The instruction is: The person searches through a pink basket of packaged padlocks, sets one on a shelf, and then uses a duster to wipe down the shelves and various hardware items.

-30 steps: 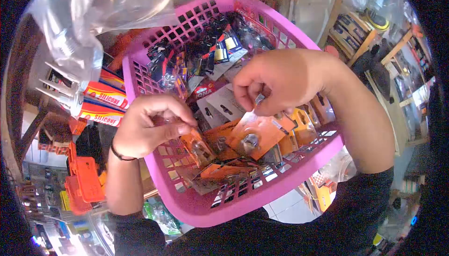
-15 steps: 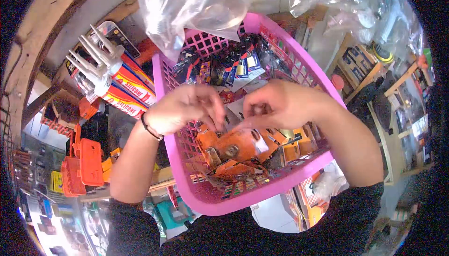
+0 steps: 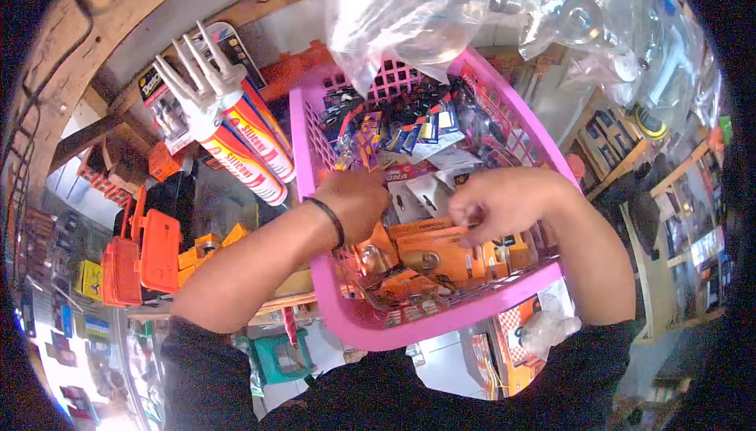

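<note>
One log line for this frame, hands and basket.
left hand: in pink basket | right hand: over orange padlock card | grip: unclear

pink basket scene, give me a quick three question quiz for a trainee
1. True or false: both hands are inside the pink basket.
2. Which wrist wears the black band: left or right?
3. What stands left of the basket? A) paint cans B) silicone tubes C) bottles

Key:
1. True: the left hand and right hand are both over the orange padlock packs in it.
2. Left.
3. B.
</note>
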Demonstrator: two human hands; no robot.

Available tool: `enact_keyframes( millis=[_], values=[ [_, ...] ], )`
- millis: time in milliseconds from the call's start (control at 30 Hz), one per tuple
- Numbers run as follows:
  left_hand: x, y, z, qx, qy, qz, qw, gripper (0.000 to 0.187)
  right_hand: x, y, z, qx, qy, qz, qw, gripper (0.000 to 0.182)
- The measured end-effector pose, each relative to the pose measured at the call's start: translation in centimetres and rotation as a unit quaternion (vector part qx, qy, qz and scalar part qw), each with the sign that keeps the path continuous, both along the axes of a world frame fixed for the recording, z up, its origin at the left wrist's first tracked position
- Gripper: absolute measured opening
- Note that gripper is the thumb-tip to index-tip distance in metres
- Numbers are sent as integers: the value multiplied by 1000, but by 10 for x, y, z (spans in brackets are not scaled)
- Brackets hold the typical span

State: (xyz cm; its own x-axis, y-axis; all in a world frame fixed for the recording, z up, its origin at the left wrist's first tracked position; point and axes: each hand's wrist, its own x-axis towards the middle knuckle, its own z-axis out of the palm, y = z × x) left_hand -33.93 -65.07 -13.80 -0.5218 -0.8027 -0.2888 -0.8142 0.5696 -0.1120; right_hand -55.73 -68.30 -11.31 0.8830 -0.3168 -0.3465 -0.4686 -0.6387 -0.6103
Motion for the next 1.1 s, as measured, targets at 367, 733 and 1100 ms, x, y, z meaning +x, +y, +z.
enact_keyframes(
  millis=[367,733,1100],
  values=[
    [11,-3,14,132,64,-92,985,13,0,2,3,2,41,-40,998,24],
    [11,-47,9,164,-14,-23,986,19,21,17,-28,-323,-120,-13,939,35],
    [15,-87,-16,-26,-7,70,997,27,25,18,-9,-272,55,-20,960,39]
  ],
)
